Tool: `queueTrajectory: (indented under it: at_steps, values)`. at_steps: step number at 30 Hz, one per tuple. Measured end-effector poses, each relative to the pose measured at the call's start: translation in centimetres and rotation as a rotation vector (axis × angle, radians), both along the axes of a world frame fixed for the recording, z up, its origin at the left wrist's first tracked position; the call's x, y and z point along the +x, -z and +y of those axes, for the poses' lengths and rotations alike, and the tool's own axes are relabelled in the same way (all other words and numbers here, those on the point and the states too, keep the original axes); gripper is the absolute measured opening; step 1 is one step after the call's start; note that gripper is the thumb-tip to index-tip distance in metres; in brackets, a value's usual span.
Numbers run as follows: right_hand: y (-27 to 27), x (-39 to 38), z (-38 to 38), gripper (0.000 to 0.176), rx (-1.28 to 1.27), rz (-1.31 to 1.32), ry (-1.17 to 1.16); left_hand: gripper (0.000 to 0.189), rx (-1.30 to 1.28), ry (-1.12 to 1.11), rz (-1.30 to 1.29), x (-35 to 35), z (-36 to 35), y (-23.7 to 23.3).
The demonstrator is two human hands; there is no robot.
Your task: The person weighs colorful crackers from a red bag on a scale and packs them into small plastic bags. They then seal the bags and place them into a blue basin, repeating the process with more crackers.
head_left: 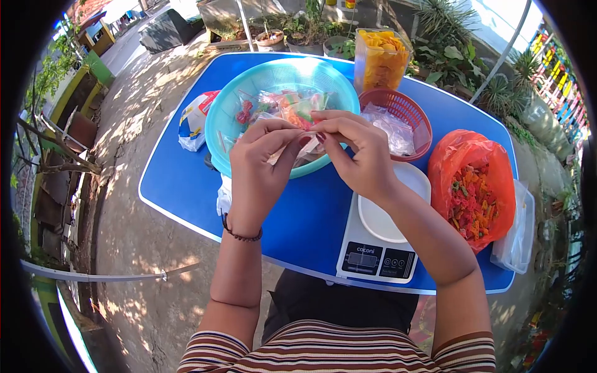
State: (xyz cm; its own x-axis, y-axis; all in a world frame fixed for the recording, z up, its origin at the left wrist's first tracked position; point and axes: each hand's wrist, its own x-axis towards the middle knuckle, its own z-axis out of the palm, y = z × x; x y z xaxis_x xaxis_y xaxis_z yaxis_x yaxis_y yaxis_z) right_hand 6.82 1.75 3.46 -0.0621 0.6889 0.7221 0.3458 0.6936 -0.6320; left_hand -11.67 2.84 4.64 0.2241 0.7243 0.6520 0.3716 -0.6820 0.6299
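Both hands meet over the near part of a turquoise plastic basket (pixel 219 118). My left hand (pixel 266 146) is closed in a pinch, and the fingers of my right hand (pixel 356 144) pinch right beside it. Between the fingertips is the edge of a small clear plastic bag (pixel 307 149), mostly hidden by the fingers. Beyond the hands, several clear packets of colourful snack pieces (pixel 292 104) lie in the basket. Below my right forearm, a white round plate (pixel 379 217) rests on a kitchen scale (pixel 362 273).
A red basket (pixel 425 133) holds clear plastic bags (pixel 393 130). Behind it stands a clear container of yellow-orange chips (pixel 381 59). An open red plastic bag (pixel 440 161) of coloured snack pieces and a clear lidded box (pixel 521 230) are at right. A printed packet (pixel 193 123) lies left.
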Motion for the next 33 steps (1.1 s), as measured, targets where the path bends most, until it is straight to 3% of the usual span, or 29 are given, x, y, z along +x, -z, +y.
queueTrajectory:
  at_steps: [6,12,13,16,19,23,33]
  values:
    - [0.3,-3.7,5.7,0.016,-0.136,-0.138,-0.018,0.020,-0.160,-0.130,0.127,-3.1,2.7,0.1]
    - [1.3,-4.1,7.1,0.038,-0.073,-0.419,0.051,0.052,0.111,-0.153,0.469,-3.8,4.2,2.2]
    - [1.1,-3.7,6.7,0.041,-0.081,-0.430,0.033,0.060,-0.047,-0.086,0.471,-3.6,3.7,1.7]
    - [-0.4,-2.5,4.4,0.042,-0.192,-0.409,-0.028,0.056,0.005,-0.072,0.424,-2.2,2.4,1.9]
    - [-0.1,-1.1,1.8,0.029,-0.090,-0.328,0.038,0.053,0.041,0.032,0.366,-0.2,1.2,1.6]
    - [0.4,2.6,-1.8,0.026,-0.018,-0.348,0.175,0.053,0.159,0.089,0.436,3.5,-0.7,1.5]
    - [0.1,14.8,-15.2,0.020,-0.172,-0.237,0.508,0.056,0.150,0.664,0.459,14.8,-6.4,1.1]
